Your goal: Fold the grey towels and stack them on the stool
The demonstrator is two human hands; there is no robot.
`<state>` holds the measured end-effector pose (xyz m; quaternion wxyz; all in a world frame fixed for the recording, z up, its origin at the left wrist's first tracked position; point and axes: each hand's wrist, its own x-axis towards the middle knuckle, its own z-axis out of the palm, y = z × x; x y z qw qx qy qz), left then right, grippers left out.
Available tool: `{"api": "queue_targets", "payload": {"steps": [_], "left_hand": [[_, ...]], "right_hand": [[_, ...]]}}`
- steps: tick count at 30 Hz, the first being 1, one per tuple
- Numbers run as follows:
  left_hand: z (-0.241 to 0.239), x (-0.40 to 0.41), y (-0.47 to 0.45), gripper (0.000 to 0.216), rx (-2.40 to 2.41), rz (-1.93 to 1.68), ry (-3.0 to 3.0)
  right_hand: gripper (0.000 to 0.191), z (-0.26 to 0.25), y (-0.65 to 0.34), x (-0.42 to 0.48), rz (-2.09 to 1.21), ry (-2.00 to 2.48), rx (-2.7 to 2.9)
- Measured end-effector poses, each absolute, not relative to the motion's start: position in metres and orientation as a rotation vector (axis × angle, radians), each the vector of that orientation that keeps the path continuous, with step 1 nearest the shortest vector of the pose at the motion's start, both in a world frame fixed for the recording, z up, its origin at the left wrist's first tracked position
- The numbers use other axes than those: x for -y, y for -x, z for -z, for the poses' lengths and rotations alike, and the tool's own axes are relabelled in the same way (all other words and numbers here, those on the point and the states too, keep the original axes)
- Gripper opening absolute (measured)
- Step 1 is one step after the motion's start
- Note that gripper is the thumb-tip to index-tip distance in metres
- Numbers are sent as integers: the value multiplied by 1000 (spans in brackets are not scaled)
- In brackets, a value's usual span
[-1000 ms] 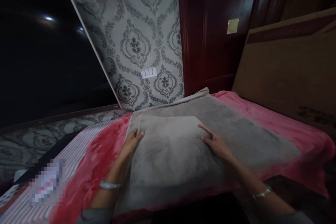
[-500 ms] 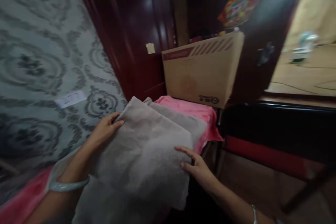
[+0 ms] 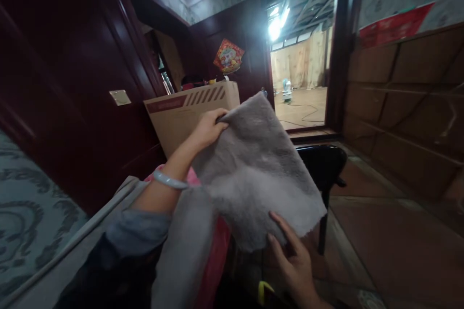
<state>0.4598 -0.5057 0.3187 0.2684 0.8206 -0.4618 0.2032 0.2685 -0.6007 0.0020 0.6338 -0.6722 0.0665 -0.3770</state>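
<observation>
A piece of grey plush cloth (image 3: 264, 159) is lifted in front of me, its far corner pointing up. My left hand (image 3: 209, 128) pinches its upper left edge between thumb and fingers. Low on the cloth's near side, my right hand (image 3: 292, 256) has its finger and thumb apart against or just over the surface; firm contact cannot be made out. More grey cloth (image 3: 186, 241) hangs below my left forearm, over a pink cloth (image 3: 217, 239). A pale bracelet circles my left wrist.
A large cardboard box (image 3: 170, 123) stands behind the cloth, near the dark red door panel (image 3: 72, 48). To the right is a black chair (image 3: 322, 161) on the tiled floor (image 3: 398, 246). An opening (image 3: 299, 77) leads into a bright room.
My view has swung right and up. My left hand has raised the grey cloth off the pile and carried it right; my right hand has moved lower along it.
</observation>
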Motion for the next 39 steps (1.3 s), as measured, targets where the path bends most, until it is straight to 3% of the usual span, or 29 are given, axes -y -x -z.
{"api": "queue_targets", "payload": {"steps": [6, 11, 16, 19, 27, 33, 39], "left_hand": [[-339, 641, -482, 31, 1417, -666, -2300], [-285, 692, -485, 47, 1316, -945, -2436], [-185, 666, -490, 40, 1476, -641, -2551], [-151, 646, -492, 42, 1459, -615, -2534], [-152, 634, -500, 44, 1399, -500, -2436], [-144, 598, -511, 46, 1147, -457, -2394], [-124, 585, -524, 76, 887, -378, -2337]], "right_hand": [[43, -19, -309, 648, 1232, 1402, -362], [48, -14, -349, 673, 1230, 1279, -476], [48, 1, -367, 681, 1130, 1248, -516], [49, 2, -373, 683, 1101, 1256, -525], [61, 7, -338, 708, 905, 1390, -424], [49, -22, -327, 792, 1367, 1465, -627], [56, -40, -373, 859, 1155, 1698, -574]]}}
